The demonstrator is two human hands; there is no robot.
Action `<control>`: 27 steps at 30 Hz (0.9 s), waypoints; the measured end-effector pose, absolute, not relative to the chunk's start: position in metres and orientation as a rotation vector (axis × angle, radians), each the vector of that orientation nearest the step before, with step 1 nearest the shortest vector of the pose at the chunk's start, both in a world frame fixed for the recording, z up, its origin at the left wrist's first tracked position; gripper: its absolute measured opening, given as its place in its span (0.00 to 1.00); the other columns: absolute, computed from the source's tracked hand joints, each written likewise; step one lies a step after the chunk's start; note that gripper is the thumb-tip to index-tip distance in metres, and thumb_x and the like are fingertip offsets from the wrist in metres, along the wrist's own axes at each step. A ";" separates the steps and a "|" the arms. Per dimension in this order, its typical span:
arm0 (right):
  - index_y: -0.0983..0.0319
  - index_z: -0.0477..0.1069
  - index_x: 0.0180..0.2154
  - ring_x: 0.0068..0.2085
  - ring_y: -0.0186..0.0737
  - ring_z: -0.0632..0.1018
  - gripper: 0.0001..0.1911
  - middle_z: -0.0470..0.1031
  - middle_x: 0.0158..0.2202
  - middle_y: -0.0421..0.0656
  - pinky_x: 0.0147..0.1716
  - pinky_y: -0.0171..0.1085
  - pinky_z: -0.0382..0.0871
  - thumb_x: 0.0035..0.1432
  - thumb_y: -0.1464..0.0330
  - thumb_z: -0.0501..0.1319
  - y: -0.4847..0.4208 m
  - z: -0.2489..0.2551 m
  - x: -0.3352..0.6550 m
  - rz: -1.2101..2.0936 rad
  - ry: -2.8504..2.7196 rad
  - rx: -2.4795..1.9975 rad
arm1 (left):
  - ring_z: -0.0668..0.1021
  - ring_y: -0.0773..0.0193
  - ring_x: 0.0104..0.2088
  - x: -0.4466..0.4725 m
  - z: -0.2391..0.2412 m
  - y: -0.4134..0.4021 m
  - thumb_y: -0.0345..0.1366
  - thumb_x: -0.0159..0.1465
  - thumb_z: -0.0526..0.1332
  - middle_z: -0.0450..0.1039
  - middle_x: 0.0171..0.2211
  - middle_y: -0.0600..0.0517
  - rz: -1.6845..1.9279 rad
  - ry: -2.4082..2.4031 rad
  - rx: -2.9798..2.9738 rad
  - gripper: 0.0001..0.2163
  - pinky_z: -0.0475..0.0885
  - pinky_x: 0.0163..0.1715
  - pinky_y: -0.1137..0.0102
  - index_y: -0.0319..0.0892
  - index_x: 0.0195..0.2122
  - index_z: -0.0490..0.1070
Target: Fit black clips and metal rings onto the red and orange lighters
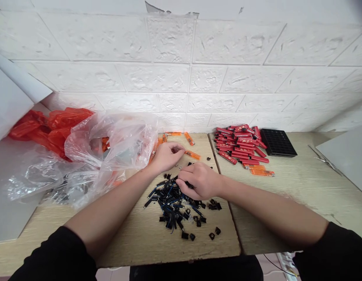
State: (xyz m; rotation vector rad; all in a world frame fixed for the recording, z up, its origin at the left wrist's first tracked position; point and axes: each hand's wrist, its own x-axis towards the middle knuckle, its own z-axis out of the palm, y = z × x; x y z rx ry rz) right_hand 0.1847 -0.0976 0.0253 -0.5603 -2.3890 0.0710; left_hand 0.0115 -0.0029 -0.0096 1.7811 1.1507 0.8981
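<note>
My left hand (166,155) rests on the wooden table (134,238) with its fingers pinched on the end of a small orange lighter (193,155). My right hand (199,181) is curled over the top of a pile of small black parts (175,207), its fingers closed among them; what they grip is hidden. More loose black pieces lie scattered around the pile. Several other orange lighters (189,138) lie beyond my left hand near the wall.
Clear plastic bags (110,148) with orange-red contents sit at the left. A heap of red lighters (239,144) and a black tray (278,143) lie at the back right. A white brick wall stands behind. Grey panels flank both sides.
</note>
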 end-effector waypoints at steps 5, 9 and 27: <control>0.59 0.63 0.30 0.24 0.34 0.59 0.16 0.65 0.24 0.37 0.25 0.39 0.52 0.75 0.68 0.54 -0.101 0.034 0.200 0.103 -2.399 -0.596 | 0.79 0.62 0.32 0.012 -0.008 -0.003 0.39 0.63 0.68 0.85 0.34 0.48 0.887 1.164 1.771 0.08 0.73 0.35 0.65 0.42 0.35 0.85; 0.58 0.60 0.31 0.25 0.35 0.60 0.16 0.63 0.25 0.37 0.27 0.38 0.53 0.76 0.70 0.53 -0.111 0.037 0.230 0.174 -2.401 -0.702 | 0.78 0.63 0.31 0.012 -0.010 -0.002 0.39 0.63 0.69 0.84 0.33 0.48 0.874 1.180 1.768 0.08 0.71 0.33 0.66 0.42 0.36 0.85; 0.58 0.65 0.34 0.26 0.37 0.69 0.12 0.65 0.26 0.38 0.30 0.39 0.61 0.74 0.72 0.57 -0.175 -0.012 0.391 -0.040 -2.323 -1.296 | 0.74 0.65 0.28 0.011 -0.008 -0.004 0.40 0.64 0.68 0.81 0.30 0.49 0.824 1.210 1.788 0.08 0.65 0.28 0.66 0.42 0.37 0.85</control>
